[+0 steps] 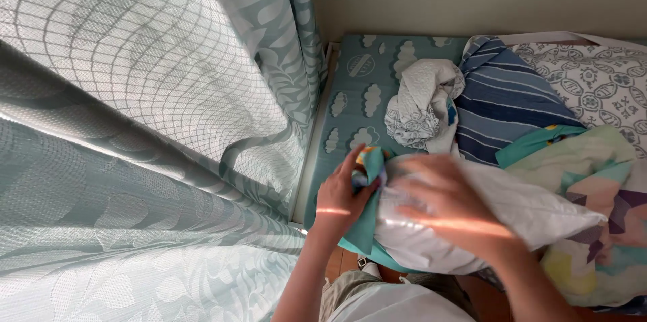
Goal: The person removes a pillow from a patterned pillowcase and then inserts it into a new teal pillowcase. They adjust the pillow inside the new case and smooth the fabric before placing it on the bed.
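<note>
Curtain [135, 126] hanging at far left beside the bed [357, 93]. Left hand [344, 197] pinching the teal pillowcase [367, 228] edge, grip closed on fabric. Right hand [448, 204], blurred, pressing flat on the white pillow [539, 217] near the bed's front edge; grip state not discernible. Crumpled cloth [421, 103] and striped pillow [505, 103] lying behind.

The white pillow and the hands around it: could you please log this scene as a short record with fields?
Left hand: grips the edge of a teal patterned pillowcase
Right hand: blurred, pressed flat on the white pillow
Pillow: partly inside the pillowcase
Surface: teal mattress with cloud print
Nearby: crumpled white cloth, striped blue fabric
Left side: pale green curtain
</note>
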